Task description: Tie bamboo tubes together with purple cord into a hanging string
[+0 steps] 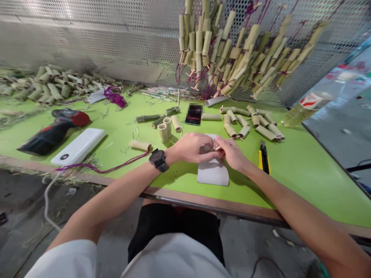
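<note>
Okay, thumb and finger of the right hand [234, 154] are pinched on a small pale piece [215, 144], too tiny to identify, held just above the white strip [213, 173]. The left hand [197, 148] curls in against it, fingers bent; whether those fingers grip it too, I cannot tell. That strip lies on the green counter [313, 177], its near end showing below the hands. A dark watch [157, 159] sits on the left wrist. Just beyond, a phone [193, 119] lies flat, and to its left two bamboo tubes [162, 134] stand upright near others lying on their sides. Off the right hand, a yellow cutter [264, 160], and behind that a cluster of bamboo pieces [265, 126]. Over on the left, a cut tube [139, 145] trails purple cord [107, 172] to a white power bank [82, 144], a drill [55, 129] lying behind it. Farther out, loose bamboo [53, 87] is heaped near a purple thread tangle [116, 97], a bottle [304, 110] sits at the right edge, and bamboo bunches [226, 54] hang against the perforated metal wall [139, 34].
</note>
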A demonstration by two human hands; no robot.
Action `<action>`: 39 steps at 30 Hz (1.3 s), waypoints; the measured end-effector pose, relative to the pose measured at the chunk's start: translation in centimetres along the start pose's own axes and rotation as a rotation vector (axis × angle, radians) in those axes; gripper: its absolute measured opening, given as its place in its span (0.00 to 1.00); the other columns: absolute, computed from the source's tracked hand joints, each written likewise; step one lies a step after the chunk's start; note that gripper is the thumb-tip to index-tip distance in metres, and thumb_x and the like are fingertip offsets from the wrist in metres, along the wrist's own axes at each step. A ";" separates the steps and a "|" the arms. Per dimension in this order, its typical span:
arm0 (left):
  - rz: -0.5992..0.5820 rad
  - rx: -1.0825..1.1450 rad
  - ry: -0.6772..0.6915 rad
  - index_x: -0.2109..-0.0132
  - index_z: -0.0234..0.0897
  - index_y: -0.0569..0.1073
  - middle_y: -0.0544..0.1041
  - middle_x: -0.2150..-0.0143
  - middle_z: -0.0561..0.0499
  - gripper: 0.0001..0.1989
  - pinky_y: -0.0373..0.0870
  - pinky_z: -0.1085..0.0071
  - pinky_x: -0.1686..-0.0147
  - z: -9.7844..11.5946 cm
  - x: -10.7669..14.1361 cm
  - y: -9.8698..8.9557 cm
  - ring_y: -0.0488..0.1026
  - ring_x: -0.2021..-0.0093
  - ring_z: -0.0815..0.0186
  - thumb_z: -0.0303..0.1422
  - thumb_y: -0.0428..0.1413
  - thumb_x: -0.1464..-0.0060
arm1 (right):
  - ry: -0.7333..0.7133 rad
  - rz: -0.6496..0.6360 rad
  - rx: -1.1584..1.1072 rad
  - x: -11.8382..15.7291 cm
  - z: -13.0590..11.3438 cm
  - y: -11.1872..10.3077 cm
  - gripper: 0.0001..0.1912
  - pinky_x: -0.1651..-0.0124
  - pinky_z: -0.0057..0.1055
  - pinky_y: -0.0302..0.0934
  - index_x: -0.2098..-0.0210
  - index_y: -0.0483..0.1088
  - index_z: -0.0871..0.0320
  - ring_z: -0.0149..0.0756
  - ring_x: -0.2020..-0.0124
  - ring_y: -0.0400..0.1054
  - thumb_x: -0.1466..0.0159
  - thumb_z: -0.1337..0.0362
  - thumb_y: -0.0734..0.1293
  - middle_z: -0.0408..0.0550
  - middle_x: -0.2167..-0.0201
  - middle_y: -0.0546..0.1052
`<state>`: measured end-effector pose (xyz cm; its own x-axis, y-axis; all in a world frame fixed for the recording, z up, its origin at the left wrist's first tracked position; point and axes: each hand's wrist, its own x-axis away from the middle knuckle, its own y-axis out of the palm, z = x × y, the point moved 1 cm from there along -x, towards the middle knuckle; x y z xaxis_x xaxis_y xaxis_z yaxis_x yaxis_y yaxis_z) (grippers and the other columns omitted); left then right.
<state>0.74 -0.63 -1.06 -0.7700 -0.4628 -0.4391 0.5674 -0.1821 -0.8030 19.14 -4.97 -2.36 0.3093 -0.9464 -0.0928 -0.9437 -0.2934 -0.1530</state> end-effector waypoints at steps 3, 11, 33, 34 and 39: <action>0.120 0.000 0.004 0.63 0.38 0.77 0.82 0.68 0.49 0.21 0.66 0.70 0.68 0.1 0.2 -0.1 0.76 0.69 0.65 0.51 0.55 0.35 | 0.052 -0.007 -0.114 0.0 0.4 -0.1 0.33 0.77 0.30 0.39 0.77 0.56 0.53 0.29 0.81 0.42 0.35 0.32 0.66 0.36 0.82 0.52; 0.153 0.019 0.099 0.62 0.38 0.78 0.83 0.68 0.50 0.20 0.68 0.72 0.69 0.7 0.3 0.2 0.77 0.70 0.68 0.50 0.56 0.32 | 0.078 0.003 -0.114 0.3 0.2 -0.2 0.27 0.75 0.30 0.46 0.73 0.68 0.54 0.31 0.78 0.53 0.33 0.38 0.66 0.41 0.79 0.63; 0.036 -0.283 -0.059 0.64 0.36 0.77 0.80 0.67 0.47 0.18 0.57 0.69 0.74 0.5 0.0 0.2 0.73 0.72 0.65 0.36 0.47 0.29 | 0.066 0.041 -0.149 -0.3 0.8 -0.2 0.28 0.77 0.30 0.40 0.71 0.63 0.53 0.28 0.79 0.44 0.36 0.35 0.69 0.35 0.79 0.54; -0.003 -0.304 -0.077 0.63 0.36 0.77 0.81 0.66 0.46 0.19 0.58 0.68 0.73 0.4 0.0 0.2 0.74 0.71 0.64 0.36 0.46 0.28 | 0.074 0.043 -0.134 -0.3 0.8 -0.3 0.28 0.77 0.30 0.40 0.70 0.63 0.52 0.28 0.79 0.44 0.35 0.35 0.69 0.35 0.79 0.54; -0.219 -0.370 -0.083 0.52 0.33 0.79 0.81 0.58 0.42 0.22 0.66 0.66 0.67 -0.1 0.0 0.4 0.77 0.61 0.58 0.46 0.48 0.28 | 0.075 0.076 0.127 -0.3 0.9 -0.3 0.26 0.75 0.32 0.46 0.71 0.61 0.52 0.31 0.78 0.50 0.31 0.38 0.65 0.37 0.78 0.58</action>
<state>0.98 -0.62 -1.43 -0.8260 -0.5188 -0.2206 0.2388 0.0324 -0.9705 19.39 -4.45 -3.14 0.2234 -0.9741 -0.0359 -0.9401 -0.2056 -0.2719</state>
